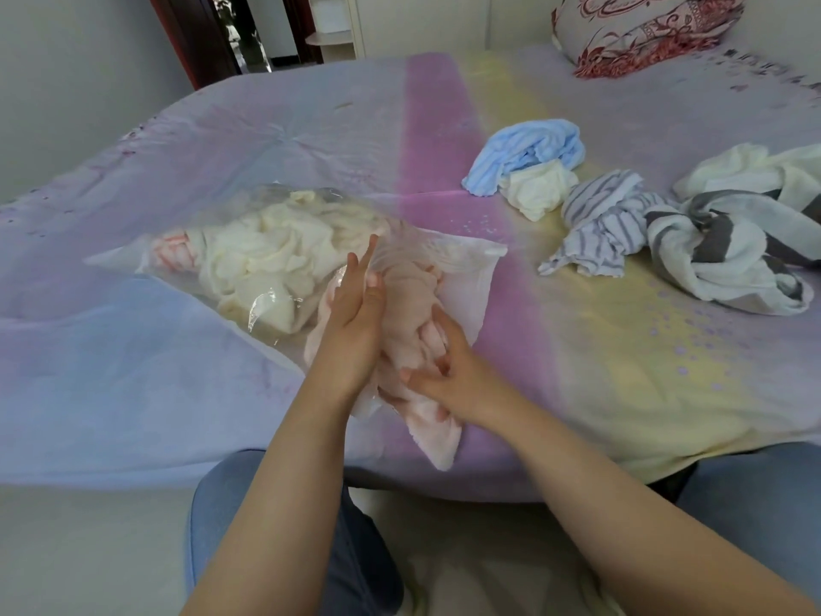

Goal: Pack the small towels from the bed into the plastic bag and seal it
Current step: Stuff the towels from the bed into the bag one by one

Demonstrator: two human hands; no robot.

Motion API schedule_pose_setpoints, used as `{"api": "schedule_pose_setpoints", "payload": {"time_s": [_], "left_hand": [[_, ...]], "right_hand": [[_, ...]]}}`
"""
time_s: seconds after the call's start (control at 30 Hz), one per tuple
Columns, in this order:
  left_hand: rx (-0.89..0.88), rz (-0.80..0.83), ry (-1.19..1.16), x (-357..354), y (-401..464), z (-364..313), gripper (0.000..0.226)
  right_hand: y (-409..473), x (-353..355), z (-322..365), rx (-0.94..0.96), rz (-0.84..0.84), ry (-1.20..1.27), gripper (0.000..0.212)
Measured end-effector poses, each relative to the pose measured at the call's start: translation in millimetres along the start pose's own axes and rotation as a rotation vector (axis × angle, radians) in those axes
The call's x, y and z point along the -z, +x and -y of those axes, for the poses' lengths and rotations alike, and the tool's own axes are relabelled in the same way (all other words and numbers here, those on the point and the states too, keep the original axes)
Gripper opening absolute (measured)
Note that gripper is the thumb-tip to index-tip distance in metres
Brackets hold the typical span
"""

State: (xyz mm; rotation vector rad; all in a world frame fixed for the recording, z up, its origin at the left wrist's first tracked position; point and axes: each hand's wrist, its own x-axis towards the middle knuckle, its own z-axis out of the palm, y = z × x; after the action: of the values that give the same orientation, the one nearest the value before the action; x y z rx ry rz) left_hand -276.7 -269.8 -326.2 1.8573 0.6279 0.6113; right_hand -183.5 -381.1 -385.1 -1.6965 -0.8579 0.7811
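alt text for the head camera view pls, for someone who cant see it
Both hands push a pink towel into the open mouth of a clear plastic bag on a bed; the left hand is flat, the right hand grips the cloth. Cream towels already fill the bag, and blue, cream and striped towels lie loose to the right.

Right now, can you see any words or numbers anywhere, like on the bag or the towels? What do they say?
None can be read.
Plastic bag: clear, with no print that shows.
Towels on the bed, such as the blue towel and the striped towel: only colours and stripes, no labels.
Pillow: a red swirl pattern, no letters.
Bedsheet: small purple marks, too blurred to tell.
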Motion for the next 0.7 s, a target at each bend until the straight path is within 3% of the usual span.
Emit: {"api": "schedule_pose_setpoints", "payload": {"time_s": [0.07,0.13,0.27,0.37,0.43,0.5,0.6,0.67,0.7], "left_hand": [[0.017,0.0,-0.11,-3,1,2,0.068],[0.074,0.016,-0.171,-7,-3,0,0.075],[0.165,0.025,-0.356,-5,-9,-1,0.052],[0.149,0.051,-0.434,6,-2,5,0.045],[0.11,0.088,-0.491,12,3,10,0.039],[0.111,0.091,-0.505,18,9,12,0.04],[0.109,0.099,-0.373,22,16,6,0.043],[0.079,0.119,-0.304,19,22,6,0.043],[0.068,0.112,-0.288,16,25,5,0.037]], "right_hand": [[11,-12,5,-0.033,0.059,0.061,0.094],[27,-28,7,0.038,0.007,0.097,0.075],[62,-50,21,0.142,-0.166,-0.12,0.032],[86,-56,38,0.06,-0.106,0.116,0.037],[102,-57,42,0.034,-0.085,-0.021,0.029],[108,-49,41,0.056,0.043,-0.041,0.026],[107,-33,50,-0.031,0.216,0.06,0.019],[105,-25,62,-0.179,0.203,0.19,0.018],[108,-23,52,-0.154,0.187,0.224,0.031]]}}
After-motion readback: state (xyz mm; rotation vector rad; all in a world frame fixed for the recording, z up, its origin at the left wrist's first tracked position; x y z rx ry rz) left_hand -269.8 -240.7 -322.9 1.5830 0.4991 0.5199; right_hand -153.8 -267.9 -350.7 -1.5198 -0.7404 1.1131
